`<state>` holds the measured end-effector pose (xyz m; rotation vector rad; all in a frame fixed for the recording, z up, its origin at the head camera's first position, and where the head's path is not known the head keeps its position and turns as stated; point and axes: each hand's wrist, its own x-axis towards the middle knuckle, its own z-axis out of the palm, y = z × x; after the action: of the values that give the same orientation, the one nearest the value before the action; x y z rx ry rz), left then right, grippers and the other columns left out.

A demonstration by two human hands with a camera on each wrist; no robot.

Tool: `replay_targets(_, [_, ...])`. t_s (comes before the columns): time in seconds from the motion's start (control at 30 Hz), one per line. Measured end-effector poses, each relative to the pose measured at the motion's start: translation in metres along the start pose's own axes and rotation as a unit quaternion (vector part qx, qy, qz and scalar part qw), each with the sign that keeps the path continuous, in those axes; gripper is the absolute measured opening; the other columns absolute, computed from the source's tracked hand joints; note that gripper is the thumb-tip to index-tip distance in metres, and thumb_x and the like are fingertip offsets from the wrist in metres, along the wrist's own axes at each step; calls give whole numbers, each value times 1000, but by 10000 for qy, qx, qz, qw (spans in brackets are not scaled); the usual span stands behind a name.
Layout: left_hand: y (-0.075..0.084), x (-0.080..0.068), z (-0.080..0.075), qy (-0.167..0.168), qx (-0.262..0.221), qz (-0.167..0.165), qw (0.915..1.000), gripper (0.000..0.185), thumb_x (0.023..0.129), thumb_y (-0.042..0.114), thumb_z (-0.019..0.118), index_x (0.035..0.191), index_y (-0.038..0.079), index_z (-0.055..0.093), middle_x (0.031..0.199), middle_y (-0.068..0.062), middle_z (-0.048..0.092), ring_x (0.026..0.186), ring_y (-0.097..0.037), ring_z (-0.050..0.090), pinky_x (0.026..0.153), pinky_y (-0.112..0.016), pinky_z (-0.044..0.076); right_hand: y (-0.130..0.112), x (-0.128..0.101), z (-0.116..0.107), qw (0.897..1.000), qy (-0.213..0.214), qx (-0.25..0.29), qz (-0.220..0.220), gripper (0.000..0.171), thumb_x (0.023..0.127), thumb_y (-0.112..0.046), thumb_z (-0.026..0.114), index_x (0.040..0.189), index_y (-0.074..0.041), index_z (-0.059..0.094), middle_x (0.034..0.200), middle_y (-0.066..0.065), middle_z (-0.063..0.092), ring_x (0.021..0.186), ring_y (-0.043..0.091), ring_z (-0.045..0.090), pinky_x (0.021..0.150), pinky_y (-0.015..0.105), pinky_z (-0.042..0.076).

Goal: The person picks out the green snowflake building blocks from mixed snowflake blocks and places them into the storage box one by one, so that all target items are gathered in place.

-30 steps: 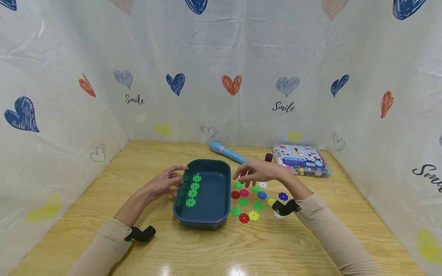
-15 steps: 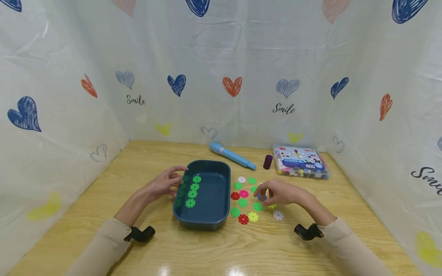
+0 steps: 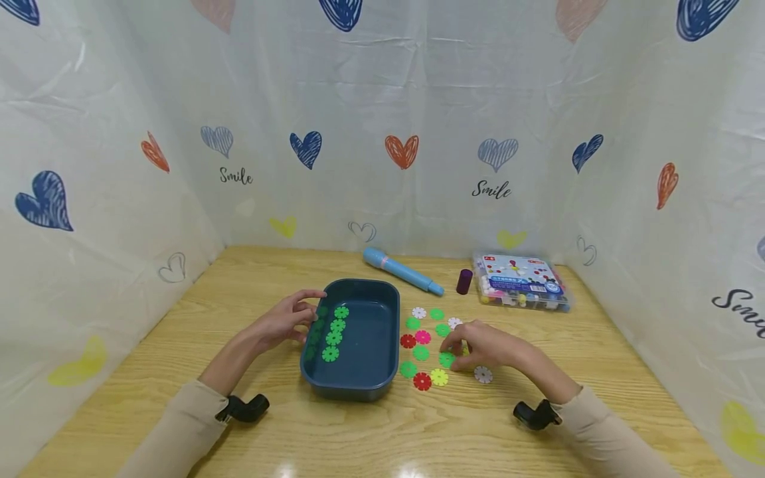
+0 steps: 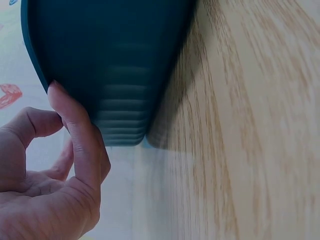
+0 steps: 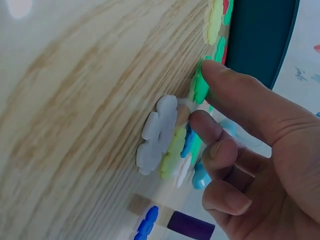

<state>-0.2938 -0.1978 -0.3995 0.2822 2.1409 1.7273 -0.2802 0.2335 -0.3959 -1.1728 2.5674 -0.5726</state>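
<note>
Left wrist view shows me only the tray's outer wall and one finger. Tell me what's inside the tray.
Observer: Green flower discs lie in a row along the left side of the tray.
Operator: Now give me the right hand.
Observer: The right hand is down among the loose discs on the table just right of the tray, thumb tip on a green disc.
Operator: Report what's behind that pile.
Observer: A light blue stick, a small purple cylinder and a clear box of pieces sit near the back curtain.
</note>
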Motion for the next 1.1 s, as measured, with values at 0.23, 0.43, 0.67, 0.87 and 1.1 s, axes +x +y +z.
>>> replay_targets(0.23, [-1, 0, -1, 4, 37, 20, 10000, 50, 100, 9, 47, 148, 10, 33, 109, -14, 58, 81, -18, 59, 57, -26, 54, 2, 3, 3, 9999, 4, 106, 17, 22, 86, -18, 75, 108, -14, 71, 90, -2, 69, 76, 4, 58, 65, 18, 50])
replay_targets(0.43, [-2, 1, -1, -16, -17, 30, 10000, 50, 100, 9, 48, 148, 11, 34, 110, -16, 57, 81, -18, 59, 57, -26, 54, 1, 2, 4, 9998, 62, 185, 96, 20, 85, -21, 76, 103, -17, 67, 83, -5, 62, 71, 7, 52, 61, 19, 45])
replay_targets(0.67, [-1, 0, -2, -58, -25, 83, 9999, 51, 101, 9, 48, 149, 9, 32, 111, -17, 56, 82, -18, 58, 56, -25, 54, 0, 2, 4, 9991, -14, 309, 297, 16, 89, -19, 72, 101, -19, 61, 84, -4, 62, 65, 4, 51, 61, 19, 46])
replay_targets(0.87, [-1, 1, -2, -65, -45, 91, 9999, 50, 101, 9, 48, 148, 10, 33, 110, -14, 57, 81, -16, 59, 56, -24, 54, 1, -1, -1, 9994, 11, 338, 35, 7, 97, -14, 60, 102, -17, 64, 87, -1, 69, 63, 10, 58, 63, 19, 49])
replay_targets(1.1, [-1, 1, -3, -126, -104, 100, 9998, 50, 101, 9, 48, 148, 9, 32, 111, -15, 57, 81, -16, 59, 57, -25, 54, 1, -3, -7, 9995, 54, 279, -127, 7, 98, -13, 59, 101, -15, 65, 84, 3, 69, 60, 4, 53, 62, 19, 48])
